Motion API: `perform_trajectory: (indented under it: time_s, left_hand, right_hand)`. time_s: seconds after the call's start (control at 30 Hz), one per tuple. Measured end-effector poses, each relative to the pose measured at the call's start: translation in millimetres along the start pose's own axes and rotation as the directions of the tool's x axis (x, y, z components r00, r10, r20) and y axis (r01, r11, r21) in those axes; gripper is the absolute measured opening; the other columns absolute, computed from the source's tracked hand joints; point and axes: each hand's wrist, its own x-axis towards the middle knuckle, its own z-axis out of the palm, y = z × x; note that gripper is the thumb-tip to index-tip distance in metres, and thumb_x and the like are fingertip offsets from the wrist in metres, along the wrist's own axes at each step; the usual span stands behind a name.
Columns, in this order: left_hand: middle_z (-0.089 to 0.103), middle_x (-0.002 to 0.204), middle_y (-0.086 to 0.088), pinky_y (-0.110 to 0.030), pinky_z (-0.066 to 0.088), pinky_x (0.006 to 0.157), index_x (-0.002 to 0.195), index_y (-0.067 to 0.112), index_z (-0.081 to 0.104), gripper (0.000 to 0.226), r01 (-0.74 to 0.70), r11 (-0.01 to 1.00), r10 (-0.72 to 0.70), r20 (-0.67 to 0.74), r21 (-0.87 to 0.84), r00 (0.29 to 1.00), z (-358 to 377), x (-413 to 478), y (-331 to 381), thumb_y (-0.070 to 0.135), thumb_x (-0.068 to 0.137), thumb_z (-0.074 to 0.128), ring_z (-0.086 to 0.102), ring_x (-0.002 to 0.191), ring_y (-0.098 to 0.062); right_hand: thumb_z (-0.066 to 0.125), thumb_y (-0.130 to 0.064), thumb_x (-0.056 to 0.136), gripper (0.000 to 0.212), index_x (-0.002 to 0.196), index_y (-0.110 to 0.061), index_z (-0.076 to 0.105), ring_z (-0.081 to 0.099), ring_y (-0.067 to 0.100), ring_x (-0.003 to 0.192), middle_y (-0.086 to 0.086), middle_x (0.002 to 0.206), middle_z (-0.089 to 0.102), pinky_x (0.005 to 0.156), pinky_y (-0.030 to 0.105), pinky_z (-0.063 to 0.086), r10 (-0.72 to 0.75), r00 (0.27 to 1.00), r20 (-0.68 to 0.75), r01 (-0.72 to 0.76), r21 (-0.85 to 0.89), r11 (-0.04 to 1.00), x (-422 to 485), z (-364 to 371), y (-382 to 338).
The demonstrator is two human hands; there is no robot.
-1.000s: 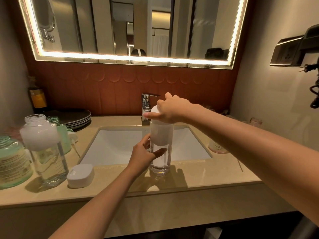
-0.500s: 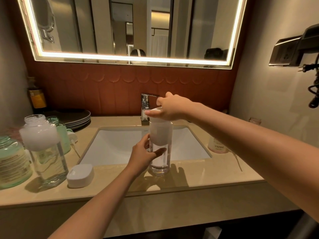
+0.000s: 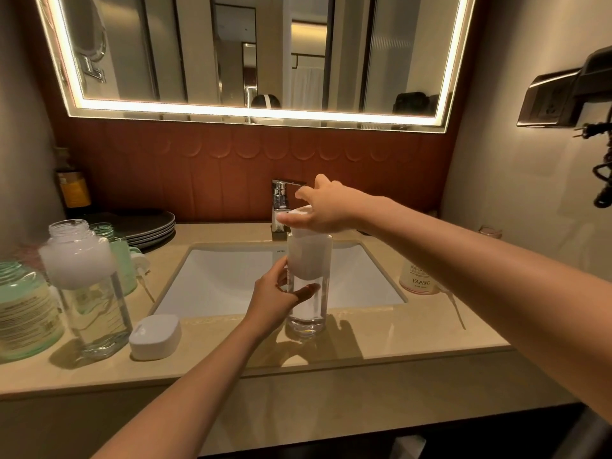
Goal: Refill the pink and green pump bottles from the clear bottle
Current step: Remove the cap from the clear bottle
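Head view: left hand [image 3: 275, 296] grips the clear bottle [image 3: 309, 293], upright on the worktop [image 3: 397, 332] at the sink [image 3: 231, 279] edge; right hand [image 3: 328, 210] pinches its white cap [image 3: 299, 212]. Twist too hard and it may tip, spilling.

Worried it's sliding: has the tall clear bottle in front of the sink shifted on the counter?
No. The tall clear bottle keeps its spot before the front rim of the white sink, in line with the chrome faucet.
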Motion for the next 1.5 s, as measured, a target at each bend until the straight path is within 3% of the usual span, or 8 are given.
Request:
perform_trajectory:
  time_s: [0.1,0.3,0.47,0.7,0.83,0.93,1.07,1.5]
  left_hand:
    - [0.053,0.136,-0.004,-0.035,0.042,0.098,0.132,0.023,0.046,0.063,-0.005,0.999,0.005,-0.002,0.036,1.0,0.7,0.8,-0.6,0.023,0.076,0.075,0.046,0.127,-0.024]
    - [0.053,0.135,-0.004,-0.036,0.042,0.098,0.133,0.023,0.046,0.064,-0.007,0.999,0.007,-0.004,0.047,1.0,0.2,2.3,-3.4,0.026,0.076,0.075,0.047,0.127,-0.023]
    - [0.052,0.137,-0.005,-0.041,0.043,0.102,0.136,0.02,0.043,0.068,-0.013,0.996,0.014,-0.012,0.083,1.0,1.0,3.3,-3.5,0.027,0.076,0.075,0.047,0.126,-0.024]
    - [0.059,0.12,0.002,-0.029,0.047,0.09,0.121,0.026,0.05,0.052,-0.05,0.996,0.054,-0.056,0.078,0.997,4.2,2.8,-4.7,0.022,0.076,0.076,0.053,0.115,-0.018]
    - [0.059,0.114,0.005,-0.028,0.047,0.087,0.116,0.029,0.05,0.05,-0.067,0.996,0.071,-0.057,0.062,0.996,11.2,4.4,-3.4,0.02,0.075,0.077,0.054,0.111,-0.016]
    - [0.058,0.117,0.005,-0.032,0.048,0.092,0.121,0.026,0.051,0.054,-0.079,0.995,0.08,-0.026,0.054,0.996,27.1,7.5,-0.8,0.02,0.074,0.077,0.053,0.114,-0.017]
    - [0.056,0.119,0.003,-0.029,0.046,0.092,0.121,0.024,0.05,0.053,-0.102,0.994,0.101,0.032,0.047,0.994,59.3,13.8,5.9,0.018,0.075,0.077,0.051,0.114,-0.015]
    - [0.054,0.125,0.0,-0.022,0.045,0.084,0.13,0.017,0.048,0.058,-0.134,0.991,0.132,0.107,0.016,0.985,151.6,39.4,20.6,0.019,0.078,0.074,0.05,0.11,-0.014]
  right_hand:
    - [0.035,-0.067,0.086,0.069,0.13,-0.015,0.047,0.047,0.025,0.102,0.014,0.13,0.035,0.089,0.036,0.045,-0.03,0.999,0.017,0.03,-0.029,0.999,0.3,4.2,0.5]
    - [0.046,-0.047,0.092,0.049,0.129,-0.015,0.047,0.047,0.024,0.105,0.011,0.128,0.037,0.092,0.036,0.047,-0.051,0.998,-0.031,0.057,0.233,0.971,-0.7,10.0,8.5]
    - [0.058,-0.036,0.089,0.046,0.128,-0.014,0.051,0.043,0.012,0.097,0.008,0.126,0.047,0.067,0.013,0.04,-0.057,0.983,-0.172,0.121,0.39,0.913,-3.5,13.2,16.2]
    - [0.061,-0.041,0.085,0.052,0.129,-0.017,0.05,0.048,0.018,0.105,0.008,0.129,0.046,0.077,0.027,0.049,0.12,0.927,-0.356,0.065,0.468,0.881,-6.5,17.2,47.3]
    - [0.059,-0.041,0.085,0.048,0.126,-0.017,0.053,0.052,0.022,0.104,0.008,0.123,0.049,0.078,0.036,0.052,0.324,0.829,-0.456,0.007,0.587,0.809,-28.4,30.9,92.3]
    - [0.06,-0.041,0.085,0.046,0.125,-0.017,0.054,0.05,0.023,0.099,0.007,0.12,0.048,0.067,0.028,0.044,0.418,0.828,-0.373,-0.129,0.6,0.79,-50.9,53.1,135.2]
    - [0.062,-0.041,0.083,0.05,0.126,-0.016,0.055,0.051,0.029,0.109,0.012,0.129,0.049,0.085,0.046,0.049,0.512,0.822,-0.251,-0.308,0.56,0.769,-78.0,81.8,183.0]
    - [0.059,-0.037,0.088,0.055,0.138,-0.02,0.042,0.041,0.028,0.128,0.009,0.148,0.032,0.1,0.038,0.039,0.604,0.792,-0.09,-0.547,0.336,0.767,-129.3,139.8,264.3]
